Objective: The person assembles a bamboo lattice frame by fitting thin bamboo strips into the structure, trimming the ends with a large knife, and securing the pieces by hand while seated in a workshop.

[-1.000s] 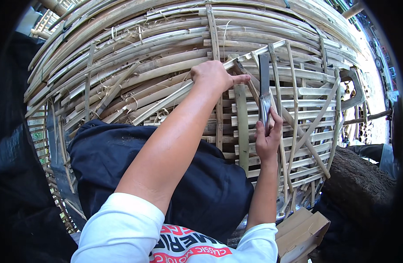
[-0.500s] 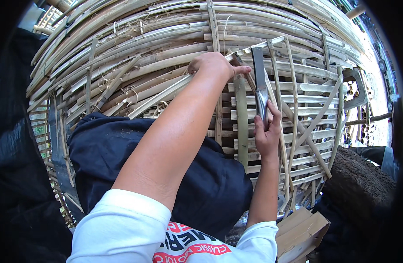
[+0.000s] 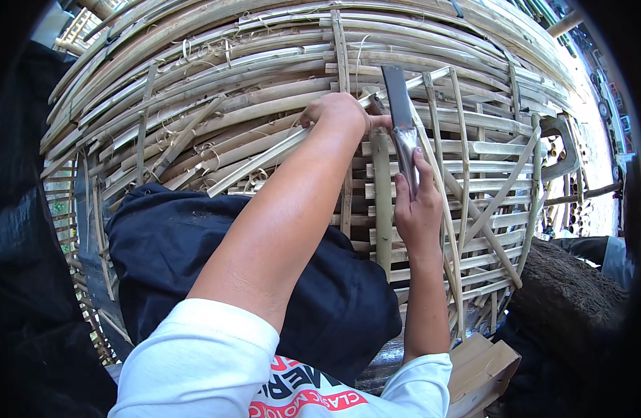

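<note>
My right hand (image 3: 419, 209) is closed round the metal handle of a broad-bladed knife (image 3: 398, 104). Its dark, square-ended blade points up and away, close beside the fingers of my left hand (image 3: 340, 111). That left hand is closed over a long pale bamboo strip (image 3: 270, 157), with one finger stretched toward the blade; most of its grip is hidden behind the wrist. The strip slants from lower left to upper right. A greenish upright bamboo piece (image 3: 382, 202) stands just below the left hand's fingertips.
Stacked bamboo slats (image 3: 264, 59) fill the far side, with a slatted bamboo lattice (image 3: 487, 184) at right. Dark cloth (image 3: 264, 237) covers my lap. A cardboard box (image 3: 482, 376) sits at lower right, near a rough brown log (image 3: 564, 285).
My right hand and the knife have shifted left and slightly up, bringing the blade nearer the left hand's finger. My left hand has barely moved and still holds the strip.
</note>
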### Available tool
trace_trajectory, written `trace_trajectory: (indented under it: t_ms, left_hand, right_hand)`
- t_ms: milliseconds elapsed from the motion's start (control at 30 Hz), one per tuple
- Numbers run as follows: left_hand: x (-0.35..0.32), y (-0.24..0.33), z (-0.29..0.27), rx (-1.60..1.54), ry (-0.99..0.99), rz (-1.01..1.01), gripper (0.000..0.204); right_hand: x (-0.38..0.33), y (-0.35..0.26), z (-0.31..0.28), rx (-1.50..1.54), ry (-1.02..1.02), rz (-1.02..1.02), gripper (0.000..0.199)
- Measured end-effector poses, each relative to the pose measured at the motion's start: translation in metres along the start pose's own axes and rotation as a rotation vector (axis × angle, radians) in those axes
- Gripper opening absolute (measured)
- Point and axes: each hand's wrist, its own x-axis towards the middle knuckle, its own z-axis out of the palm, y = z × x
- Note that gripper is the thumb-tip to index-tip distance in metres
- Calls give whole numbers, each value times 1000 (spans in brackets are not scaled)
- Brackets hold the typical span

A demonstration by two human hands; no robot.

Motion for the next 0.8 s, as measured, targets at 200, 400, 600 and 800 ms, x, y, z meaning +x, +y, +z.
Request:
trace_trajectory:
  t_ms: [200, 400, 600, 800]
  left_hand:
    - [9, -6, 1, -15, -47, 35, 81]
    - [11, -4, 2, -18, -4, 69, 116]
    - [6, -10, 19, -68, 180, 225, 108]
    - [-3, -14, 46, -188, 414, 273, 113]
  right_hand:
    - [14, -11, -10, -153, -271, 60, 44]
    - [7, 1, -14, -44, -145, 315, 43]
    - [3, 20, -12, 195, -55, 382, 40]
    - [0, 20, -7, 163, -25, 409, 40]
